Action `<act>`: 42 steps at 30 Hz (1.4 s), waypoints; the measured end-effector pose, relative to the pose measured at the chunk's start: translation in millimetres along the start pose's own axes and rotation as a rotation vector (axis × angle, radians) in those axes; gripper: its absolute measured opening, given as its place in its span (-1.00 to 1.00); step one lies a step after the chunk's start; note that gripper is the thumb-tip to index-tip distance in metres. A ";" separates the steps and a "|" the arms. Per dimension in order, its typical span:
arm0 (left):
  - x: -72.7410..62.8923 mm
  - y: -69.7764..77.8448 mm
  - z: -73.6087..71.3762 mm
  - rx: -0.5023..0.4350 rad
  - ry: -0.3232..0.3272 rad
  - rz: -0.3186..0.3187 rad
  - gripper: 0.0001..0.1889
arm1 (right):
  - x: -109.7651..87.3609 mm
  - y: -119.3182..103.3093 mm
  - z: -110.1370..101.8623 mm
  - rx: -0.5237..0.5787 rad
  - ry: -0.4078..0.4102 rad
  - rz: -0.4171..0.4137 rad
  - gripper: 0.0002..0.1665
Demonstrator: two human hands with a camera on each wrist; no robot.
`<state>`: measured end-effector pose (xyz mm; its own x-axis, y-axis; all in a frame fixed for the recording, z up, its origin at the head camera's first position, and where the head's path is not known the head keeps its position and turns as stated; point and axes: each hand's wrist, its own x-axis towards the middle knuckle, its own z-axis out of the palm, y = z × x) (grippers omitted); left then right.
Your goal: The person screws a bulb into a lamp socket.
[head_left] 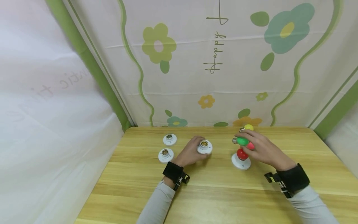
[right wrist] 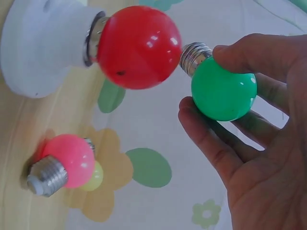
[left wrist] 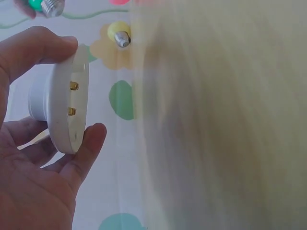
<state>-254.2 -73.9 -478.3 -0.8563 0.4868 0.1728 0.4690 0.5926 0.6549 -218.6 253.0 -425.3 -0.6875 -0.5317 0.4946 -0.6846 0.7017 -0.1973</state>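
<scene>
My left hand (head_left: 190, 152) grips a white bulb socket (head_left: 208, 150) by its round base, thumb on one side and fingers on the other. In the left wrist view its hollow underside shows two brass screws. Over on the right, my right hand (head_left: 264, 147) holds a green bulb (right wrist: 223, 91) between thumb and fingers, its metal screw end pointing left in the head view. Just in front of that hand, a red bulb (right wrist: 139, 48) sits upright in another white socket (head_left: 240, 165) on the table. The green bulb's screw end overlaps the red bulb's edge in the right wrist view.
Two more white sockets, a back one (head_left: 174, 140) and a front one (head_left: 165, 159), stand on the wooden table (head_left: 212, 199) at left. A pink bulb (right wrist: 72, 158) and a yellow bulb (head_left: 249, 127) lie behind the red one. A flower-printed curtain (head_left: 184, 81) hangs along the back edge.
</scene>
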 end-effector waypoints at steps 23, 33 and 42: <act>-3.9 31.8 0.2 0.007 -0.008 0.074 -0.20 | 26.4 -30.6 -9.5 0.009 0.059 -0.128 -0.31; -5.3 40.3 4.7 -0.027 -0.048 0.123 -0.21 | 32.5 -43.3 -7.8 0.029 0.082 -0.144 -0.28; -6.2 42.0 7.7 -0.021 -0.061 0.178 -0.28 | 37.1 -52.8 -0.8 0.065 0.073 -0.194 -0.29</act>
<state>-227.6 -47.1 -457.5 -0.7450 0.6213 0.2427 0.6068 0.4802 0.6334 -207.7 196.5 -395.8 -0.5234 -0.6166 0.5881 -0.8183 0.5560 -0.1454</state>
